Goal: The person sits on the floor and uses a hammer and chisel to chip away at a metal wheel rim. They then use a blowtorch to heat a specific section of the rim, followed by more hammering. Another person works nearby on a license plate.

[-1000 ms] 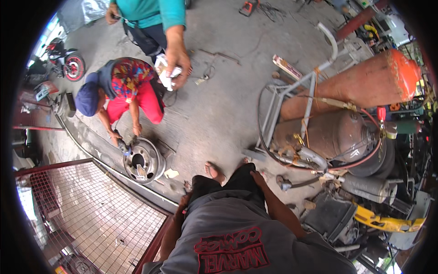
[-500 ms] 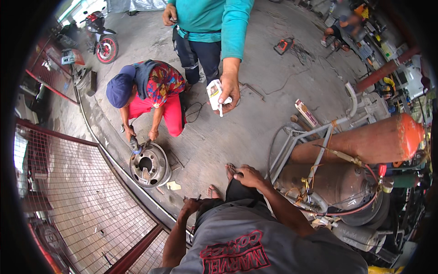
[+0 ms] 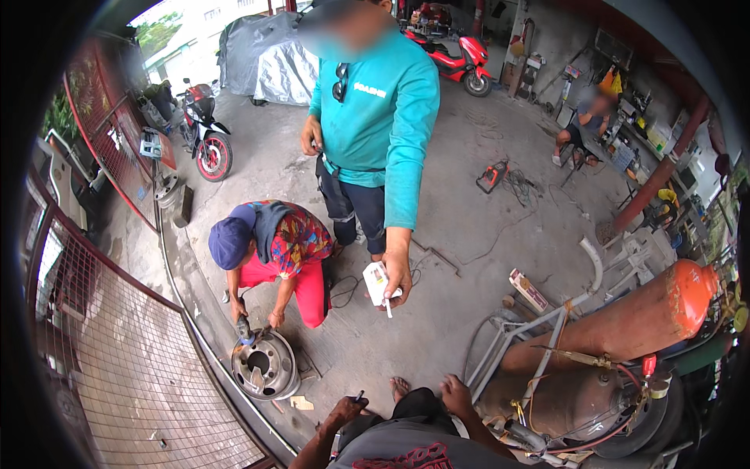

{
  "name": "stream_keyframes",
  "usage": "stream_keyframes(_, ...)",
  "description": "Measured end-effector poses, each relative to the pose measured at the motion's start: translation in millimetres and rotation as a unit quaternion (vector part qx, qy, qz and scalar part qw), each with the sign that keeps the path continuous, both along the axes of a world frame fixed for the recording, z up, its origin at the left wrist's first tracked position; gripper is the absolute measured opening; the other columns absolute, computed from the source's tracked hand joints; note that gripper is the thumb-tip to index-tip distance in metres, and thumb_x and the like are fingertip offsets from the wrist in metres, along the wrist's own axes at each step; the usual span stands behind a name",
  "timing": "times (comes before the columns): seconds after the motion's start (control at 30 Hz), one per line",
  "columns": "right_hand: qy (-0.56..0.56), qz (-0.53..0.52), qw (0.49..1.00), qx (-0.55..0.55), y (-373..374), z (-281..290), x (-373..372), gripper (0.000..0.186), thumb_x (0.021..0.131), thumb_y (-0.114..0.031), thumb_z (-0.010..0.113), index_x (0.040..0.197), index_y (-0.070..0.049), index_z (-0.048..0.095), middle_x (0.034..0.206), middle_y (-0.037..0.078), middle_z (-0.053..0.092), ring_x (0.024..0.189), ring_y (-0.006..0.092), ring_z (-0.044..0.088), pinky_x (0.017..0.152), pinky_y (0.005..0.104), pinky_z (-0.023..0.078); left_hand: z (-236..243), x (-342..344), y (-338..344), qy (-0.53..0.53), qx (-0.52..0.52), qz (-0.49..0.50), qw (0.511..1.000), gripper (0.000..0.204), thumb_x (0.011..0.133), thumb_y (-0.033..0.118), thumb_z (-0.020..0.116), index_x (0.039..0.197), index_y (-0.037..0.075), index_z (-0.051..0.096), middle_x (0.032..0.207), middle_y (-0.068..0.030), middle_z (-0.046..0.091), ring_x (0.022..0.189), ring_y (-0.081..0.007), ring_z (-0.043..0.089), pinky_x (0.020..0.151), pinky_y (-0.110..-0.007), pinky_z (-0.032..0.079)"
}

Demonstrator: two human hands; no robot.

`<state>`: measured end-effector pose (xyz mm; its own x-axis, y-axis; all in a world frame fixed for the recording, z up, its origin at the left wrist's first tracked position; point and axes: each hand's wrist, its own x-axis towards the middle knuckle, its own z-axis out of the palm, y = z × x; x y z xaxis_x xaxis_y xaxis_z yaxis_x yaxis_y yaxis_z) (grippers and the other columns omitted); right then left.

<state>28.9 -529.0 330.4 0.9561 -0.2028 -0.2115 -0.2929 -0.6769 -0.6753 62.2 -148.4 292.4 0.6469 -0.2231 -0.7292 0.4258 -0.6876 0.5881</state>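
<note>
My left hand (image 3: 345,411) is closed around a small dark stick-like object (image 3: 360,395), just above my left thigh. My right hand (image 3: 456,393) lies near my right thigh, its fingers loosely apart and holding nothing I can see. In front of me a standing person in a teal long-sleeved shirt (image 3: 375,117) stretches out an arm. That person's hand (image 3: 399,275) grips a white cigarette pack (image 3: 376,283), with one cigarette (image 3: 388,309) poking out toward me. The pack is well apart from both my hands.
At left, a crouching person (image 3: 293,242) works a power tool (image 3: 244,327) against a steel wheel rim (image 3: 264,363). A mesh gate (image 3: 133,352) stands at far left. Gas cylinders (image 3: 617,324) lie on a metal-framed cart at right. An orange machine (image 3: 492,177) with cables sits behind.
My view has tilted up, so the scene sits lower. The offered pack has come nearer to me. My left hand has risen slightly forward, and my right hand has shifted right.
</note>
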Motion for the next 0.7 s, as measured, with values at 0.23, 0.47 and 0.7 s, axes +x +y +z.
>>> stream_keyframes(0.23, 0.266, 0.008, 0.964, 0.007, -41, -63, -150, 0.041, 0.097, -0.037, 0.059, 0.117, -0.002, 0.07, 0.115, 0.023, 0.072, 0.109, 0.0412, 0.069, 0.095, 0.0528, 0.052, 151, 67, -51, -0.321, -0.101, 0.187, 0.923, 0.037, 0.103, 0.035, 0.064, 0.114, 0.0, 0.071, 0.087, -0.0208, 0.074, 0.081, -0.0273, 0.072, 0.075, -0.04, 0.055)
stream_keyframes(0.47, 0.252, -0.043, 0.966, 0.035, -15, -33, -179, 0.037, 0.097, -0.034, 0.059, 0.114, -0.003, 0.071, 0.115, 0.021, 0.072, 0.107, 0.0404, 0.069, 0.092, 0.0516, 0.053, 284, 166, -89, -0.564, -0.064, -0.058, 0.821, 0.039, 0.094, 0.016, 0.07, 0.133, 0.012, 0.064, 0.089, -0.015, 0.07, 0.085, -0.0347, 0.068, 0.08, -0.044, 0.049)
stream_keyframes(0.7, 0.248, -0.036, 0.968, 0.022, -10, -29, -182, 0.033, 0.097, -0.031, 0.058, 0.111, -0.005, 0.072, 0.115, 0.02, 0.072, 0.105, 0.0397, 0.069, 0.09, 0.0505, 0.054, 268, 218, -114, -0.668, -0.075, -0.203, 0.712, 0.041, 0.076, 0.009, 0.075, 0.117, 0.014, 0.071, 0.092, -0.0093, 0.071, 0.091, -0.0288, 0.068, 0.083, -0.042, 0.045)
